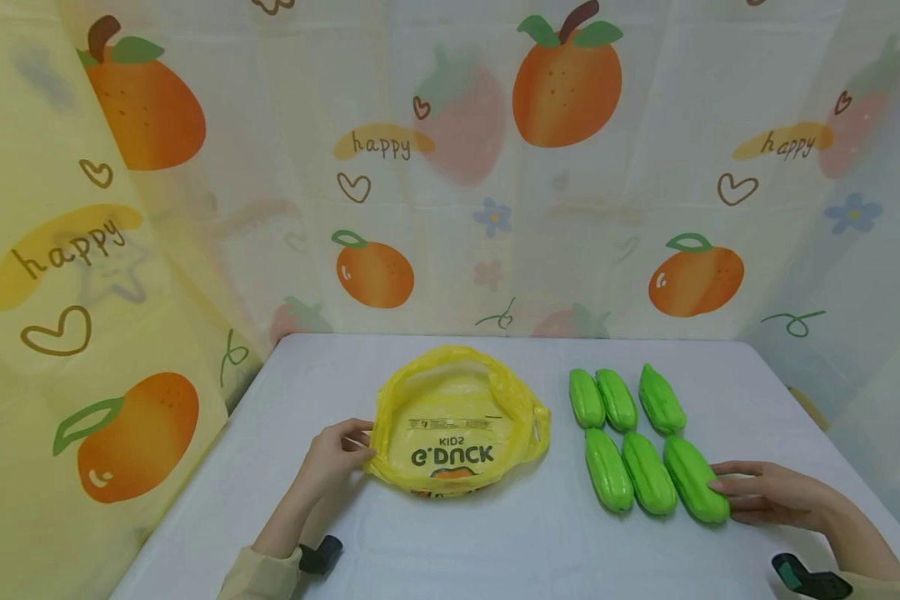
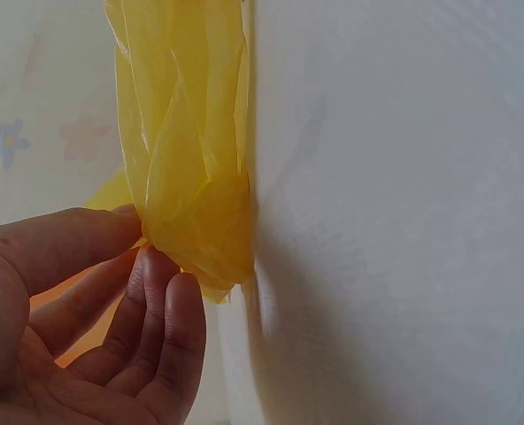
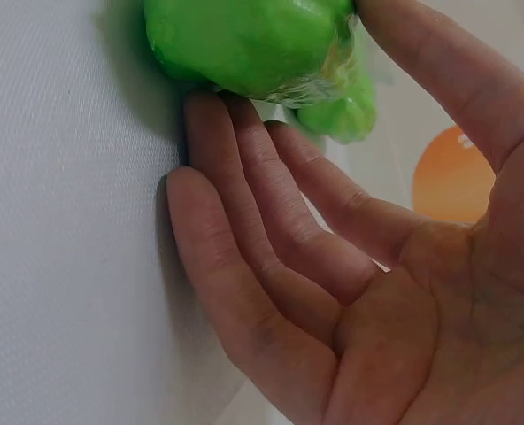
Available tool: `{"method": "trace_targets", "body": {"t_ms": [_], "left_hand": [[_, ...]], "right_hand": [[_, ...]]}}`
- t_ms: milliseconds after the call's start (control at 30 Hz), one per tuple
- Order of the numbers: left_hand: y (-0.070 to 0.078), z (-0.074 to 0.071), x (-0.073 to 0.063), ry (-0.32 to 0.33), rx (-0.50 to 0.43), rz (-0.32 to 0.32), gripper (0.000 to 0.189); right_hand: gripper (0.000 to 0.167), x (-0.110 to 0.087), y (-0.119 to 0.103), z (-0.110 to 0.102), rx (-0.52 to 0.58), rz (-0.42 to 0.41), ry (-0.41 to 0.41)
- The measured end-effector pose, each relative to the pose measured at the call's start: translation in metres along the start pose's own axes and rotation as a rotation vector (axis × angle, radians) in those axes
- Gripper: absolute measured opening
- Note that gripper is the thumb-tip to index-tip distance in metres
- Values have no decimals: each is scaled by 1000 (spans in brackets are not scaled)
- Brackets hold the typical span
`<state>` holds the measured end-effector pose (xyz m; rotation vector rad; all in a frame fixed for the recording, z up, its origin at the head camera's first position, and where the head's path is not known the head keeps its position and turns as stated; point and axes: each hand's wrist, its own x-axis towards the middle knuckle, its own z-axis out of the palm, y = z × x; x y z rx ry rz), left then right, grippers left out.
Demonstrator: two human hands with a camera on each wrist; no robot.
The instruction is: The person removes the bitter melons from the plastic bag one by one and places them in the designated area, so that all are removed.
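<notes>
A yellow plastic bag [image 1: 457, 479] with G.DUCK KIDS lettering sits on the white table, its mouth spread wide. My left hand [image 1: 336, 454] pinches the bag's left rim between thumb and fingers, and the left wrist view shows the gathered yellow plastic [image 2: 196, 177] at the fingertips. To the right of the bag lie several plump green gourd-like vegetables in two rows, with clear film showing on one [image 3: 253, 44] in the right wrist view. My right hand [image 1: 783, 496] touches the nearest right vegetable [image 1: 693, 483], thumb at its upper side and loosely extended fingers low by the table.
The remaining green vegetables [image 1: 648, 475] lie close together, with one in the back row [image 1: 662, 400] set slightly apart. A fruit-printed curtain [image 1: 495, 250] hangs behind the white table [image 1: 495, 550] and along both sides. Dark wrist devices [image 1: 321, 556] are on both wrists.
</notes>
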<state>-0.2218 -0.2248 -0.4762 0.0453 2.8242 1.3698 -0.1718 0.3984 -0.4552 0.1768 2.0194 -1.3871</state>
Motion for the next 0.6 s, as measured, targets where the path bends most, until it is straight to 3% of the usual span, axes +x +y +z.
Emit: {"method": "trace_targets", "body": {"t_ms": [400,600], "left_hand": [[2,-1,-1,-8,-8,3,34],[3,-1,-1,-7,-6,-3,34]], "right_hand": [[70,2,-1,1,-28,5,17],[63,1,2,-8,-5,-41,-33]]}}
